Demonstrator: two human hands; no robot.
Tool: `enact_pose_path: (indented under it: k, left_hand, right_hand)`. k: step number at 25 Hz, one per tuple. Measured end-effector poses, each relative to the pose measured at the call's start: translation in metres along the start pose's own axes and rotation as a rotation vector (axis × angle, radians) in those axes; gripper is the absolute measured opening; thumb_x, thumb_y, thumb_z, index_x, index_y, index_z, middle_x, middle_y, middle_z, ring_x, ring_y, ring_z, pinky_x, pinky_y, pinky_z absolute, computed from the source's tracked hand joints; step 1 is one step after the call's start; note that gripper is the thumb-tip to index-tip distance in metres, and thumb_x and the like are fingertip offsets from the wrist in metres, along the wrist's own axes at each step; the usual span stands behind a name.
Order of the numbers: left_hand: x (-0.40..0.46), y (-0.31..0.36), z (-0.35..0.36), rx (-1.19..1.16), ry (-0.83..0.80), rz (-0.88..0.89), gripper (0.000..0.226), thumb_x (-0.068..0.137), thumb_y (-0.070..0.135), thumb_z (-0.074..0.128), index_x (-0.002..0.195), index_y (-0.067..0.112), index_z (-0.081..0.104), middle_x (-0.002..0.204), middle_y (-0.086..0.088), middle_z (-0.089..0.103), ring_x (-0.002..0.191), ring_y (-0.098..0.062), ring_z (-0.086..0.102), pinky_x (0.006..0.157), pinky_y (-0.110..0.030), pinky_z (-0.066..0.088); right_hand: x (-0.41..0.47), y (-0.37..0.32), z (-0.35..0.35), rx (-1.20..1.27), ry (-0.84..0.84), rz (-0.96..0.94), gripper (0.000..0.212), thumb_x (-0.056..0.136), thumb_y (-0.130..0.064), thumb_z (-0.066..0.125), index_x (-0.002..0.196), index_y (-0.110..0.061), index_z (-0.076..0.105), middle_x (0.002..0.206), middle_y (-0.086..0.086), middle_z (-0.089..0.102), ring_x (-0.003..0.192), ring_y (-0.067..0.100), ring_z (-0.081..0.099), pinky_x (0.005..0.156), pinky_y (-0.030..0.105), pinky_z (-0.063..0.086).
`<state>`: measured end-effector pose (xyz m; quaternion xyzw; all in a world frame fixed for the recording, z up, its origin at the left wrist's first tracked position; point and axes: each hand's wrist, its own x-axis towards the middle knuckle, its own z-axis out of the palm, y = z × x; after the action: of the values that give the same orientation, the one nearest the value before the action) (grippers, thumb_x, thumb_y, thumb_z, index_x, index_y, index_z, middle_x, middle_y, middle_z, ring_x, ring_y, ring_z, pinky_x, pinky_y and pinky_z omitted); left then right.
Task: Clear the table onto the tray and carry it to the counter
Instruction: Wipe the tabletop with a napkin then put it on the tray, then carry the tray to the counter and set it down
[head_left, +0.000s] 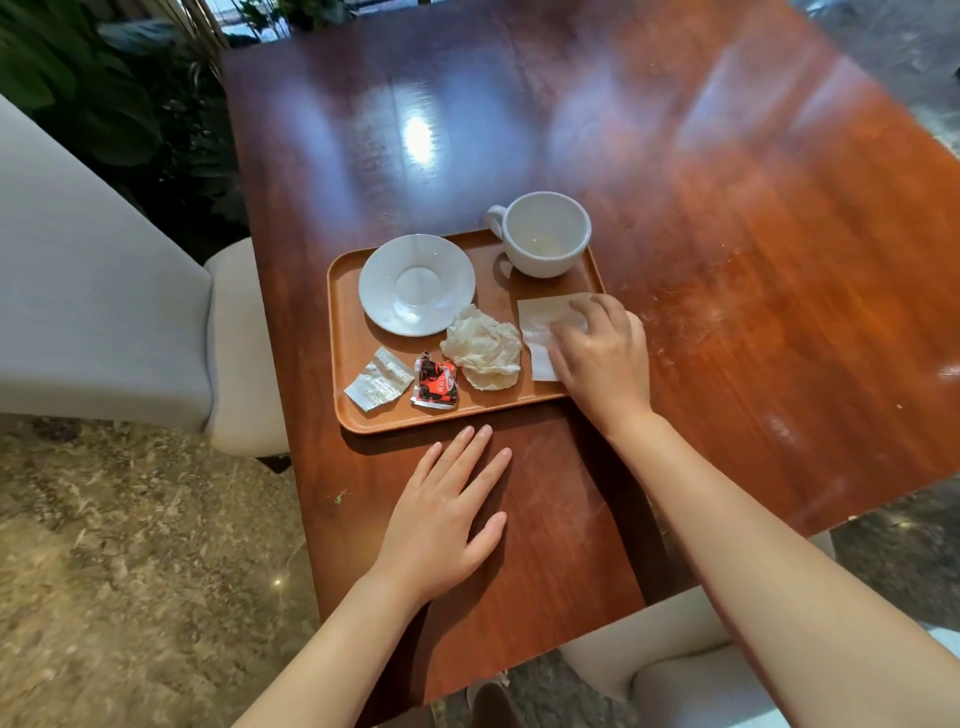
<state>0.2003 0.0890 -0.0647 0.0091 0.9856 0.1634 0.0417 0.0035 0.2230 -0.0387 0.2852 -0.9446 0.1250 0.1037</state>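
Observation:
An orange-brown tray (343, 395) lies on the wooden table (727, 260). On it are a white saucer (416, 283), an empty white cup (543, 234) at the far right corner, a crumpled napkin (483, 349), a white torn packet (378, 379) and a red-black wrapper (435, 383). A flat white napkin (540, 317) lies at the tray's right side. My right hand (602, 358) rests on that napkin, fingers curled over it. My left hand (447, 514) lies flat on the table just in front of the tray, fingers apart, holding nothing.
A grey upholstered chair (104, 291) stands to the left of the table, with green plants (130, 93) behind it. A second pale seat (691, 670) sits below the table's near edge. The floor is speckled stone. Crumbs dot the table's right part.

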Motion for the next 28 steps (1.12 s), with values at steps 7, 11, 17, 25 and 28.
enact_pose_path:
  k: [7, 11, 17, 25, 28]
  left_hand:
    - [-0.002, 0.008, -0.011, 0.018, -0.082, -0.003, 0.063, 0.090, 0.048, 0.034, 0.147, 0.033, 0.013, 0.155, 0.005, -0.002, 0.142, -0.010, -0.013, 0.116, -0.035, -0.005]
    - [0.002, 0.001, -0.041, -0.091, 0.080, 0.025, 0.058, 0.086, 0.039, 0.046, 0.141, 0.023, 0.037, 0.152, -0.005, 0.030, 0.143, -0.019, 0.020, 0.114, -0.041, 0.021]
    - [0.040, -0.082, -0.098, 0.016, 0.293, -0.282, 0.049, 0.083, 0.019, 0.059, 0.129, 0.006, 0.050, 0.136, -0.019, 0.051, 0.129, -0.034, 0.042, 0.102, -0.049, 0.037]
    - [0.089, -0.131, -0.103, -0.051, 0.114, -0.580, 0.028, 0.085, 0.021, 0.055, 0.102, -0.001, 0.060, 0.104, -0.020, 0.059, 0.096, -0.036, 0.054, 0.077, -0.045, 0.049]
    - [0.095, -0.139, -0.102, -0.316, 0.170, -0.660, 0.022, 0.079, 0.010, 0.062, 0.099, 0.000, 0.062, 0.089, -0.015, 0.065, 0.085, -0.031, 0.059, 0.070, -0.034, 0.045]
  right_hand:
    - [-0.003, 0.012, -0.016, -0.055, -0.105, -0.114, 0.027, 0.086, -0.022, 0.057, 0.107, -0.008, 0.064, 0.121, 0.016, 0.063, 0.119, 0.032, 0.052, 0.101, 0.050, 0.035]
    - [0.000, 0.014, -0.026, -0.017, -0.011, -0.114, 0.022, 0.082, -0.016, 0.058, 0.101, -0.007, 0.067, 0.113, 0.016, 0.066, 0.109, 0.033, 0.058, 0.092, 0.047, 0.043]
    - [0.024, 0.030, -0.030, 0.057, -0.158, 0.255, 0.034, 0.085, -0.017, 0.056, 0.117, -0.007, 0.057, 0.114, 0.018, 0.058, 0.105, 0.037, 0.052, 0.076, 0.046, 0.049]
    - [0.046, 0.031, -0.020, 0.146, -0.356, 0.443, 0.023, 0.084, -0.008, 0.048, 0.096, -0.005, 0.067, 0.100, 0.019, 0.061, 0.096, 0.038, 0.056, 0.073, 0.041, 0.049]
    - [0.052, 0.031, -0.018, 0.239, -0.308, 0.530, 0.024, 0.082, -0.005, 0.053, 0.098, -0.010, 0.070, 0.102, 0.017, 0.070, 0.095, 0.037, 0.061, 0.078, 0.044, 0.053]
